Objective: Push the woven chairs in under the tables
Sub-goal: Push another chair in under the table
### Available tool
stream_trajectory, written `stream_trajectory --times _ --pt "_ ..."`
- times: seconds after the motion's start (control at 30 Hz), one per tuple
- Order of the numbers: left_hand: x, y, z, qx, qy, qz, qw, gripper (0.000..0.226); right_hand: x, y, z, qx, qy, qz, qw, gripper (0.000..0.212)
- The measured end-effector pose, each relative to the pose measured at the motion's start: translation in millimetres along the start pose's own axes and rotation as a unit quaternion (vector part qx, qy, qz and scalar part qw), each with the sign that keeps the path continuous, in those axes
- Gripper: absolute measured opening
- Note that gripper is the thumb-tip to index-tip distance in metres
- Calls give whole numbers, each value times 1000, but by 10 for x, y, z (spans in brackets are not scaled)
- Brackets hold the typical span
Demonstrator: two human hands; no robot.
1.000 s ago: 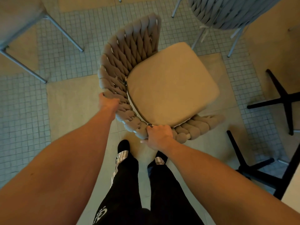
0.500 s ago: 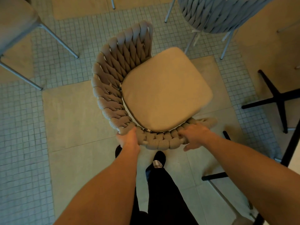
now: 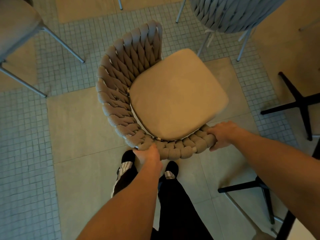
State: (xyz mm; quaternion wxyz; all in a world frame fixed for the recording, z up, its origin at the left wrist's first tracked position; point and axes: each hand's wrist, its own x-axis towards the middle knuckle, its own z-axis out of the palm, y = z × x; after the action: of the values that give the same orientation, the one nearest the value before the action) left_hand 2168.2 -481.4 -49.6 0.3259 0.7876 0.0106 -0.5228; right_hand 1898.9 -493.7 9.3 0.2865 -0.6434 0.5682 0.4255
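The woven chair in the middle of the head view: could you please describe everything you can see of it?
The woven chair has a curved back of thick grey-brown braided rope wrapped over a pale frame, and a beige seat cushion. It is seen from above over the tiled floor, its legs hidden. The left hand grips the near rim of the back; the right hand grips the rim's right end.

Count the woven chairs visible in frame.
2 clearly woven. The beige rope-woven chair with tan cushion is at centre, left hand and right hand gripping its back. The grey woven chair is upper right, cropped. The upper-left seat shows no weave.
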Motion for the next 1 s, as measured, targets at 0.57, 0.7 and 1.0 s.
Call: stream_trajectory --times 0.57,0.7,1.0 --pt "810 1491 -224 211 -49 112 970 63 -96 -1476 -151 209 -7 61 976 76" --pt "1011 1984 -109 266 -97 130 950 73 12 -1907 -298 264 -6 84 961 82" --pt "1173 2765 250 361 -168 192 897 39 204 -2584 -741 358 1 131 924 85"
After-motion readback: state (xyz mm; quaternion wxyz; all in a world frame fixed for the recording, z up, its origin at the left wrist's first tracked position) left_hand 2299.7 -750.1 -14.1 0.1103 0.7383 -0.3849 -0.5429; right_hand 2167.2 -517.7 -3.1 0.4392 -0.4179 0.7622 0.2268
